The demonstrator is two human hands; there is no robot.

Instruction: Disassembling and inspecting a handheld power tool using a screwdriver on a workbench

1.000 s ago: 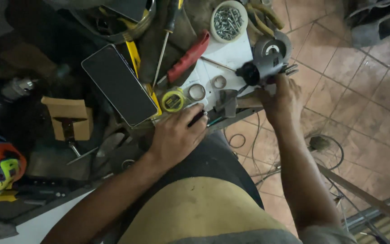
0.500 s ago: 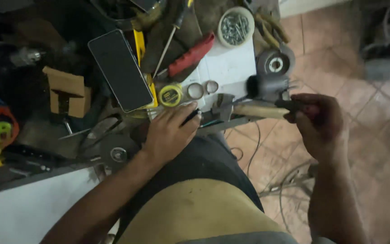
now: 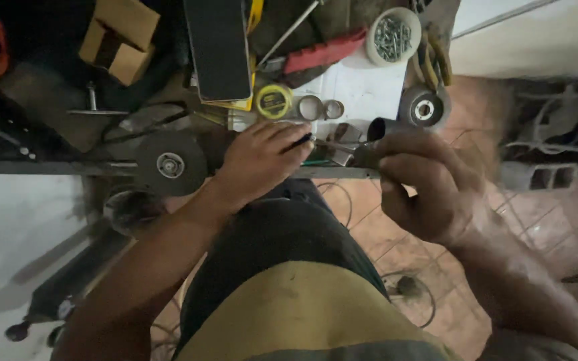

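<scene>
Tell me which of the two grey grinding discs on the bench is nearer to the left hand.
The grinding disc just beside the left hand, at the bench edge. The other disc lies beyond the right hand, near the tub of screws.

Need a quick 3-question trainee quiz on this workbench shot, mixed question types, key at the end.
1. True or false: the left hand rests at the bench edge, its fingertips on a thin dark tool.
2. Multiple choice: what lies inside the round white container at the top? A) screws B) coins C) paint
3. Fill in: the small roll beside the two metal rings is ____ in colour.

Key:
1. True.
2. A.
3. Yellow.

Side note: the right hand is raised off the bench and closed on a small dark part; what the part is cannot be told.
</scene>
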